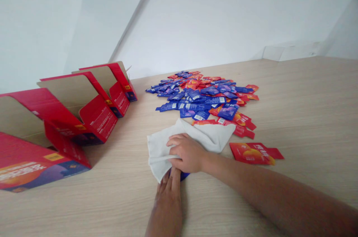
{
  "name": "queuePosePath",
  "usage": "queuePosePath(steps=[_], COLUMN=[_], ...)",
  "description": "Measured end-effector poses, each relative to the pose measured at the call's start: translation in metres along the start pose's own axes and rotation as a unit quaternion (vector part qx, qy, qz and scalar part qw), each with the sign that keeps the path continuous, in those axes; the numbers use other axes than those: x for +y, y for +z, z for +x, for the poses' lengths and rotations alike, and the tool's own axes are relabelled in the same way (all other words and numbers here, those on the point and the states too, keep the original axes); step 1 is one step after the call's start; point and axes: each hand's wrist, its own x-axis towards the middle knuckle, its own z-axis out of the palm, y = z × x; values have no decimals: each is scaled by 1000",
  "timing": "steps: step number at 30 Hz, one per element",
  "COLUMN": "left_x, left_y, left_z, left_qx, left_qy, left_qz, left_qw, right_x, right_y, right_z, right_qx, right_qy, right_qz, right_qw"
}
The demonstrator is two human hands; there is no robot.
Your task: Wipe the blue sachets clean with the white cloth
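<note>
A white cloth (163,145) lies spread in front of me, its far edge over some red packets. My right hand (187,151) is on top of it, fingers bent and pressed into the fabric. Below that, my left hand (167,190) rests flat with its fingers stretched out, the tips hidden under the cloth's near edge. A blue packet (184,176) shows beside and under my left fingers, mostly covered. Just right of the cloth is a red packet (248,153) with orange fruit printed on it, lying by itself.
A large heap of blue and red packets (195,95) spreads over the wooden table (302,117) beyond the cloth. Several open red cardboard boxes (97,117) stand in a row along the left. At the back right a white object (291,51) sits by the wall.
</note>
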Motion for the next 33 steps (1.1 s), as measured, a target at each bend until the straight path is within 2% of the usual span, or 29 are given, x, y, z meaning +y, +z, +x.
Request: queuePosePath(steps=[4,9,12,16,22,33], left_x=[-5,-1,3,5,6,4], left_y=[3,-2,-6,-8,-7,-6], left_z=[-1,-2,0,1,-1,0], left_qx=[29,-24,-43,-60,-42,-26], left_qy=[19,2,-9,-17,-22,-13], left_qz=[13,37,45,44,29,47], left_qw=[999,999,998,997,998,998], right_x=[4,10,10,6,-1,8], right_y=[1,-1,0,0,-3,2], right_z=[1,2,1,0,0,1], right_qx=[13,28,28,15,-2,34], right_qy=[58,117,104,43,-13,90], right_qz=[-28,-63,-52,-15,7,-51], right_qw=[998,991,993,999,1000,994])
